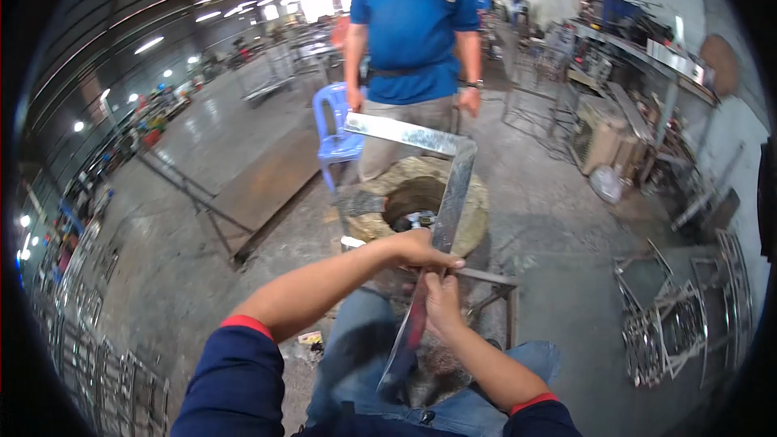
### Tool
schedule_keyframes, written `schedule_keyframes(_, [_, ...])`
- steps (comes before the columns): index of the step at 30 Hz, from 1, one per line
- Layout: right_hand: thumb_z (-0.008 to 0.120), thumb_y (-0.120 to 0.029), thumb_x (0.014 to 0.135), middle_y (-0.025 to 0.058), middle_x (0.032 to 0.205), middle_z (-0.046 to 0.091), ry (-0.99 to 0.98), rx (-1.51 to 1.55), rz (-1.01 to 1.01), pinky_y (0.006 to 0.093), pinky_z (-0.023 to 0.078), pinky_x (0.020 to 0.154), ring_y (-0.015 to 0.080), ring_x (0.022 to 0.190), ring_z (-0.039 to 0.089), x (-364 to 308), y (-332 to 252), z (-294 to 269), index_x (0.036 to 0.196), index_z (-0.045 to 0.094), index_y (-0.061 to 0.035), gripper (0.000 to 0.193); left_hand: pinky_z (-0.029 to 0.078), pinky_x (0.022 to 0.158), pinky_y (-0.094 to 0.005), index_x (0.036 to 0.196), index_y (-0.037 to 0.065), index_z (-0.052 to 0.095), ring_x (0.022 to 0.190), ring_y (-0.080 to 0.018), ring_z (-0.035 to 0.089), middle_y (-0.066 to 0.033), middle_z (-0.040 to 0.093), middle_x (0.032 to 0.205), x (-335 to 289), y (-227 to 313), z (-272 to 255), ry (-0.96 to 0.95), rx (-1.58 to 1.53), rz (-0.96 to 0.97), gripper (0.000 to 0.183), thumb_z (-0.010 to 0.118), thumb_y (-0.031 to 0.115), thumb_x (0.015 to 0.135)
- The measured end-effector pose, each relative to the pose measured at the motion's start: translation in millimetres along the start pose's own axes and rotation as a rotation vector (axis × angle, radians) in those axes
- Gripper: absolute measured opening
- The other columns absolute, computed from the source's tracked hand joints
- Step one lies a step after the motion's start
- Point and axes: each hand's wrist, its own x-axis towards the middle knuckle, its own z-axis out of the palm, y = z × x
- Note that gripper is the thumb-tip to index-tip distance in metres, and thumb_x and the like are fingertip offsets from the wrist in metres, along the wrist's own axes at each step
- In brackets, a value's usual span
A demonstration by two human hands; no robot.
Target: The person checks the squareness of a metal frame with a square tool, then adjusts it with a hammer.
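Note:
An L-shaped piece of shiny square metal tube is held up in front of me. Its long leg runs from near my lap away from me, then bends at a corner, and the short leg points left. My left hand is closed across the long leg, with the thumb side toward the right. Just below it, my right hand grips the same leg from the right side. Beneath the tube stands a round, rough, stone-like ring with a deep hole; small items lie inside, too unclear to name.
A person in a blue shirt stands opposite, beside a blue plastic chair. A rusty metal plate lies at left. Welded metal frames are at right, near a cluttered workbench. More frames stand at lower left.

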Motion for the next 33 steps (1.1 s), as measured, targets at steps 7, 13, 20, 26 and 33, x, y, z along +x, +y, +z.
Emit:
schedule_keyframes(7, [0.049,-0.018,0.102,0.0155,0.111,0.063,0.267,0.048,0.202,0.0380,0.059,0.062,0.0263,0.086,0.070,-4.3,-74.3,-18.7,0.131,0.041,-0.0081,0.032,0.048,0.091,-0.0357,0.131,-0.004,0.057,0.103,-0.0198,0.059,-0.0156,0.065,0.119,87.8,3.1,1.9,-0.397,0.211,0.043,0.082,0.069,0.062,0.084])
schedule_keyframes(13, [0.056,-0.023,0.101,0.0152,0.103,0.068,0.280,-0.212,-0.092,0.0332,0.055,0.059,0.0218,0.070,0.068,-7.1,-141.9,-55.8,0.121,0.045,-0.0058,0.029,0.049,0.067,-0.0327,0.090,-0.002,0.074,0.072,-0.0199,0.064,-0.0127,0.070,0.076,101.6,-15.1,-16.0,0.178,0.549,0.172,0.059,0.077,0.056,0.079])
schedule_keyframes(20, [0.057,-0.027,0.102,0.0078,0.092,0.065,0.622,-0.535,-0.593,0.0286,0.049,0.056,0.0154,0.069,0.064,8.9,-203.6,-107.9,0.113,0.047,-0.0074,0.025,0.039,0.054,-0.0261,0.081,0.005,0.067,0.058,-0.0071,0.049,0.0035,0.055,0.062,27.9,-100.6,-136.0,0.814,-0.278,0.388,0.029,0.070,0.032,0.092])
schedule_keyframes(26, [0.058,-0.022,0.101,0.0079,0.093,0.060,0.822,-0.473,-0.803,0.0298,0.050,0.062,0.0173,0.074,0.060,24.1,-215.0,-142.4,0.134,0.043,-0.0047,0.040,0.027,0.040,-0.0263,0.069,0.016,0.045,0.041,-0.0097,0.034,0.0035,0.038,0.053,31.4,-140.6,-172.1,1.239,-0.759,0.561,0.050,0.060,0.057,0.094])
schedule_keyframes(33, [0.058,-0.020,0.101,0.0068,0.093,0.056,0.803,-0.554,-0.774,0.0308,0.051,0.061,0.0152,0.079,0.057,21.5,-206.7,-196.4,0.127,0.048,-0.0038,0.033,0.019,0.041,-0.0273,0.064,0.020,0.035,0.042,-0.0079,0.025,0.0071,0.027,0.054,43.5,-229.7,-153.8,1.336,-1.063,0.592,0.053,0.062,0.056,0.093])
